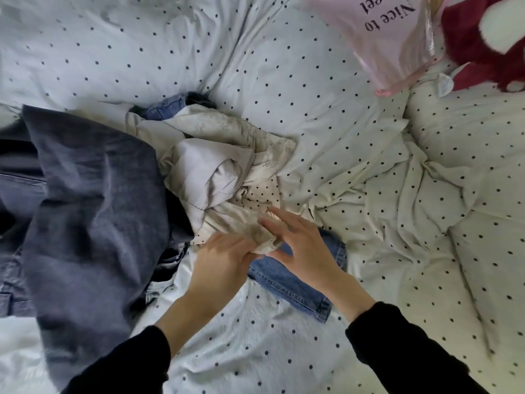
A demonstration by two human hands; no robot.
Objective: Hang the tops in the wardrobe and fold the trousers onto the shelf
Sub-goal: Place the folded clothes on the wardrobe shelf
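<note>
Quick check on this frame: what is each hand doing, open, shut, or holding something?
Left hand: pinching the edge of the cream garment.
Right hand: open, fingers spread over the same garment, not gripping.

Soft, even daylight; faint shadows, motion blur throughout, wide-angle bending at the edges.

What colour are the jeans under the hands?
Blue denim jeans, seen best in the head view, lying on the spotted bedsheet.
</note>
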